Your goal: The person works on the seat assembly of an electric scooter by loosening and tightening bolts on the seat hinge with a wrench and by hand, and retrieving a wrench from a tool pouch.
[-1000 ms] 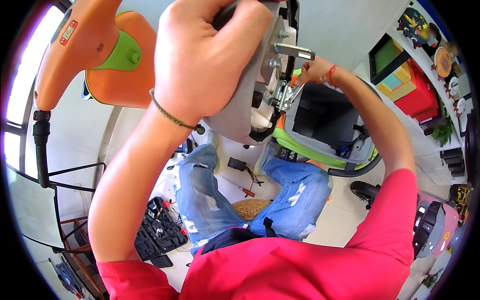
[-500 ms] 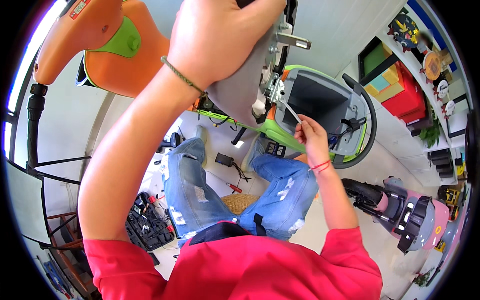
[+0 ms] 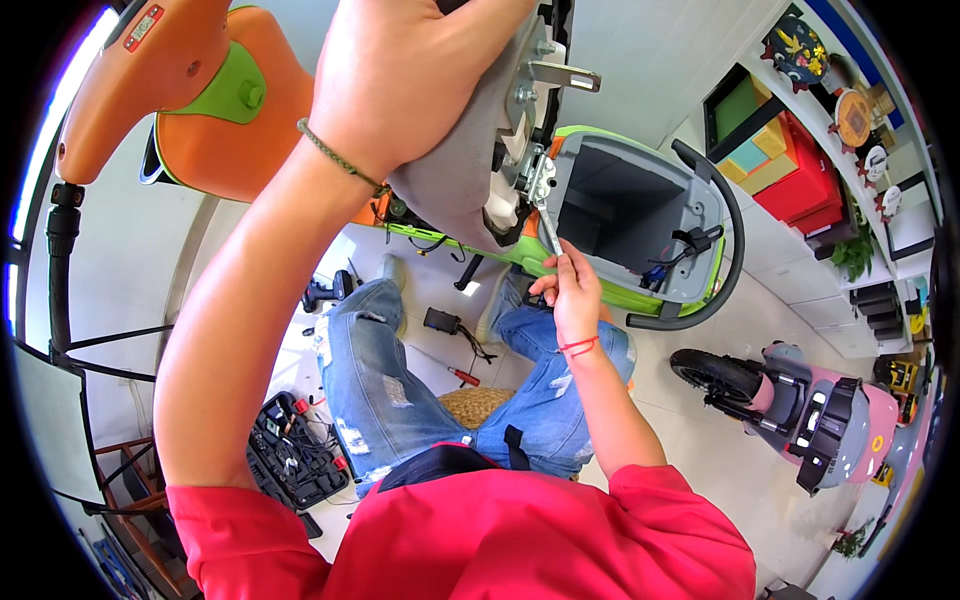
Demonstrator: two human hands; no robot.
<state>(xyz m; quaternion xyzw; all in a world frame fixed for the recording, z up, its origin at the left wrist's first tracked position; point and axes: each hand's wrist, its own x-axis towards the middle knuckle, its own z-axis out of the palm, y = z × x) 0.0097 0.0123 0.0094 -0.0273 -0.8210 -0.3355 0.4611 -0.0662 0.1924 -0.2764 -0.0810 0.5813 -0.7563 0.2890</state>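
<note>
At the top, my left hand holds the raised grey scooter seat; its fingertips are partly cut off by the picture's edge. Between the finger and thumb of my right hand is a slim silver wrench. The wrench's far end touches or lies close against a metal hinge bracket beside the seat; the exact contact is too small to tell. Bolts and a protruding metal latch plate show on the seat's side. Below is the green and orange scooter body with its open dark grey storage bucket.
On the floor are a black tool case, a power drill, a black box with wires and a red-handled screwdriver. A pink and grey scooter stands at right, near shelves. Orange scooter parts rise at left.
My right hand has moved left and slightly down, swinging the wrench from a slant to nearly upright. My left hand and the seat appear slightly further left as the view shifts.
</note>
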